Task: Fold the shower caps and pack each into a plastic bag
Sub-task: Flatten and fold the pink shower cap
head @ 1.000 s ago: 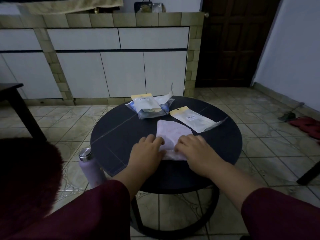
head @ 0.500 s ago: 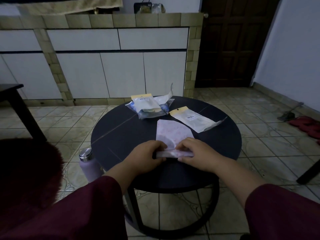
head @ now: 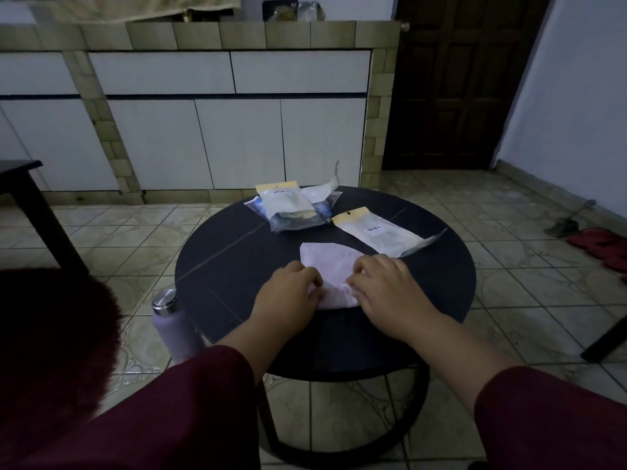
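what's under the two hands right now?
Both the left hand and right hand press on the near part of a pale shower cap lying on the round table. Its near corners are covered by the hands; whether anything lies beneath it cannot be seen.

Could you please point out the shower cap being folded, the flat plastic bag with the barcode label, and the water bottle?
shower cap [head: 327,262]: head view, on its bare pale upper part.
plastic bag [head: 376,230]: head view, at the barcode label.
water bottle [head: 176,329]: head view, on its lilac body.
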